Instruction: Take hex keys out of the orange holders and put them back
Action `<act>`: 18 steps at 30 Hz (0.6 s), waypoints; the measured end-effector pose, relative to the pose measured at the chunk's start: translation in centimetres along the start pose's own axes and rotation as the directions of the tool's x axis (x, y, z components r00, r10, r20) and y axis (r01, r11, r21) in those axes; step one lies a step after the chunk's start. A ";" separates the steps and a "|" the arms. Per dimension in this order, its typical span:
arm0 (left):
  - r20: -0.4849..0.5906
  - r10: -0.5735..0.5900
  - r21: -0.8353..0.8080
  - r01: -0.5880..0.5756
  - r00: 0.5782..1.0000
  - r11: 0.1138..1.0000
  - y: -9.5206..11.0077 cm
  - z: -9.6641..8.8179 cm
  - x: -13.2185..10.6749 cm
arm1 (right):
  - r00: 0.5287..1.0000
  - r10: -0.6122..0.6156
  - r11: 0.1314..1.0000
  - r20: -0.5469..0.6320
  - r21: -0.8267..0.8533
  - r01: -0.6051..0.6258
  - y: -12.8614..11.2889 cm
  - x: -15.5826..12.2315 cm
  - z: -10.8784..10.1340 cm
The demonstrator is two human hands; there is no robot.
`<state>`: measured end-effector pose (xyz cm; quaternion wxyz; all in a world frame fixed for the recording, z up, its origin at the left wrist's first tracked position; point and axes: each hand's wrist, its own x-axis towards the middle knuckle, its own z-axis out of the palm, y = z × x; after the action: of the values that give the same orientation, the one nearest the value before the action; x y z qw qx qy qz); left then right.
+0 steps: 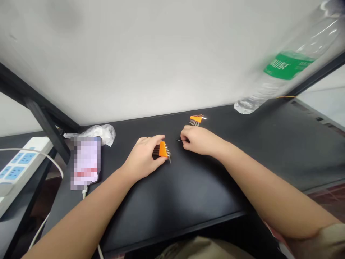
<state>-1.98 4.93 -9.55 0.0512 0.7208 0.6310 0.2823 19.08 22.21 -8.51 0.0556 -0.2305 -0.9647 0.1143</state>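
My left hand (144, 156) is closed around an orange hex key holder (162, 149), thumb and fingers on its sides. Several metal hex keys stick out of that holder, their bent ends towards the right. Across from it, my right hand (198, 139) pinches a thin hex key (179, 140) whose tip points left; the rest is hidden by the fingers. Just behind the right hand lies a second orange hex key holder (195, 119), also with several keys in it. Both hands are low over the black table (161, 201), with a gap between them.
At left, a phone (85, 162) with a blurred screen is plugged into a white cable (84, 192). Behind it is a crumpled plastic bag (104, 133). A power strip (20, 167) lies beyond a black frame post. A large plastic bottle (289, 64) stands back right, near the wall.
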 end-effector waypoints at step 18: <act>-0.096 -0.096 0.034 0.100 0.991 0.994 -0.1 0.0 0.1 | 0.954 -0.287 0.939 0.085 0.221 0.263 -3.7 -1.2 -0.6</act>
<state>-2.02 5.04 -9.53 0.0215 0.6756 0.6727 0.3010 18.66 18.57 -7.11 0.0385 -0.0791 -0.9718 0.2186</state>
